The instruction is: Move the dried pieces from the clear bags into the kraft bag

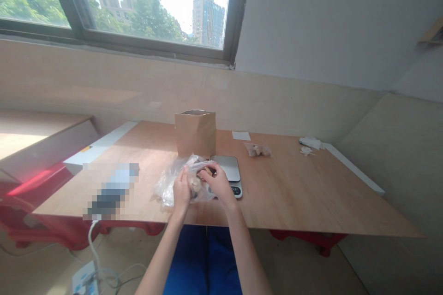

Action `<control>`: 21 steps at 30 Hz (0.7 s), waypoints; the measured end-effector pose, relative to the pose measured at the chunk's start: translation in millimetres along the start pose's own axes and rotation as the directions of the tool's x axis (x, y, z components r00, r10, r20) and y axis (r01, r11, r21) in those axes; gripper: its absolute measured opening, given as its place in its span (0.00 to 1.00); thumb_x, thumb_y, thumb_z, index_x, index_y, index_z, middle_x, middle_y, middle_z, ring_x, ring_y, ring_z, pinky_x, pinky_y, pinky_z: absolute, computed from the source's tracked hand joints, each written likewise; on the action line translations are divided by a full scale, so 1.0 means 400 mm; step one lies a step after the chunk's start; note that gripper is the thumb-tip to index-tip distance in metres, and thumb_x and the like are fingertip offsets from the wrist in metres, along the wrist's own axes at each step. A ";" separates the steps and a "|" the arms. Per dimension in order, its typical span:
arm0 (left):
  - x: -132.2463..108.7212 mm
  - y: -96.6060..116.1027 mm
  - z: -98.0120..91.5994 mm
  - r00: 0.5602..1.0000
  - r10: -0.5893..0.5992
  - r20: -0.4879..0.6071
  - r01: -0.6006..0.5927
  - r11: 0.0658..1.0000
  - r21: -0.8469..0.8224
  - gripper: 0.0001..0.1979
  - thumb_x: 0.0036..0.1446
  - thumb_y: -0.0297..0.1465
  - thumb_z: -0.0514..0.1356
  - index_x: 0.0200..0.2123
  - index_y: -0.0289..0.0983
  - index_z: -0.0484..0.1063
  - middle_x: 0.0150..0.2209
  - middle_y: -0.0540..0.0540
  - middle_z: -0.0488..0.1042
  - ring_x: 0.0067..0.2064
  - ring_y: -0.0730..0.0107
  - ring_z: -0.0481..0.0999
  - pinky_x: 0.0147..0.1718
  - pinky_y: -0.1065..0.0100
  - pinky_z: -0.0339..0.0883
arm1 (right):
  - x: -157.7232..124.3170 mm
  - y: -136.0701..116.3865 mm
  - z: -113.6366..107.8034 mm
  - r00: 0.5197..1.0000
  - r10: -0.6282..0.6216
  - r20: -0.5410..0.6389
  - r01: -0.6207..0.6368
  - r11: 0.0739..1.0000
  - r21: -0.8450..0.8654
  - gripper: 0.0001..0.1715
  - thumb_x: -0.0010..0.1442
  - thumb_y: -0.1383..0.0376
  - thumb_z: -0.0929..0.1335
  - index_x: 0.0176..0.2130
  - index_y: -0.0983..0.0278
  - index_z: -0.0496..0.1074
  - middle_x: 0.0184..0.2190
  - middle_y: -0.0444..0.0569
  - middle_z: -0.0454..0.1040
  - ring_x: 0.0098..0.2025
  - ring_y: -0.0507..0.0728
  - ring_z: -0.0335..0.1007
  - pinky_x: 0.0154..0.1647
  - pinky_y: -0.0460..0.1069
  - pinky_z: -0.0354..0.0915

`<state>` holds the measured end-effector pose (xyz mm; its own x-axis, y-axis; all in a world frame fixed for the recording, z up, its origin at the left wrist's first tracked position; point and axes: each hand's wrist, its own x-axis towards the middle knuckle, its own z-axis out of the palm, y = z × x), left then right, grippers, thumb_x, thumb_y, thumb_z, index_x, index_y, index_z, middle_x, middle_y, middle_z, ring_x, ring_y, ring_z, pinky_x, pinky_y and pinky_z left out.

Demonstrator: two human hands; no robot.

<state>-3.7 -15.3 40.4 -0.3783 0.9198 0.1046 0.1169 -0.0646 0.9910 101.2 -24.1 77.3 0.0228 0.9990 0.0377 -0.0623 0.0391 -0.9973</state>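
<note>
A clear plastic bag lies crumpled at the table's near edge. Pale brown lumps, apparently dried mushrooms, show inside it. My left hand is closed on the bag's side and keeps its mouth up. At that mouth, my right hand has its fingers curled round a brown piece that looks like a dried mushroom; the fingertips are partly hidden. Just behind my right hand is a kitchen scale with a silver plate and a dark display. A brown paper bag stands upright and open beyond the plastic bag.
Right of the scale lies a small clear bag with similar lumps. A white card is near the wall, and crumpled white plastic at the far right. A blurred-out device with a white cable lies left. Red stools stand below the wooden table.
</note>
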 end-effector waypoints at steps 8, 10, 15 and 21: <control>-0.004 0.000 0.009 0.999 -0.030 -0.025 0.030 0.999 0.011 0.24 0.55 0.47 0.44 0.30 0.35 0.70 0.29 0.44 0.74 0.33 0.60 0.72 0.38 0.60 0.64 | -0.032 -0.048 0.003 0.993 -0.106 -0.056 0.081 0.938 -0.336 0.09 0.48 0.65 0.66 0.34 0.63 0.70 0.33 0.47 0.73 0.36 0.55 0.69 0.39 0.49 0.63; -0.004 -0.003 0.007 0.998 -0.039 -0.057 0.039 0.999 0.000 0.24 0.56 0.46 0.43 0.30 0.36 0.69 0.28 0.44 0.73 0.32 0.61 0.72 0.37 0.61 0.64 | -0.040 -0.060 0.010 0.988 -0.148 -0.043 0.121 0.917 -0.380 0.08 0.50 0.66 0.65 0.32 0.63 0.71 0.32 0.47 0.74 0.35 0.54 0.69 0.37 0.48 0.63; 0.011 -0.020 -0.004 0.991 -0.056 -0.119 0.056 0.998 0.003 0.22 0.57 0.45 0.43 0.27 0.37 0.68 0.28 0.44 0.73 0.32 0.62 0.72 0.35 0.63 0.64 | -0.039 -0.063 0.019 0.974 -0.224 -0.028 0.186 0.866 -0.465 0.10 0.51 0.70 0.63 0.32 0.62 0.72 0.32 0.47 0.74 0.35 0.55 0.70 0.38 0.48 0.63; 0.052 -0.040 -0.010 0.997 0.012 -0.083 -0.011 1.000 0.022 0.24 0.57 0.45 0.44 0.32 0.35 0.72 0.33 0.41 0.75 0.37 0.59 0.73 0.42 0.61 0.63 | -0.019 -0.065 0.003 0.945 -0.324 -0.046 0.236 0.773 -0.589 0.10 0.53 0.70 0.62 0.32 0.62 0.73 0.32 0.48 0.71 0.35 0.54 0.68 0.39 0.48 0.62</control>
<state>-17.1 3.4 27.1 -0.4513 0.8838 0.1234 0.1410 -0.0659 0.9878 101.5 -32.8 103.1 0.0878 0.9303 0.3561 0.5446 0.2545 -0.7991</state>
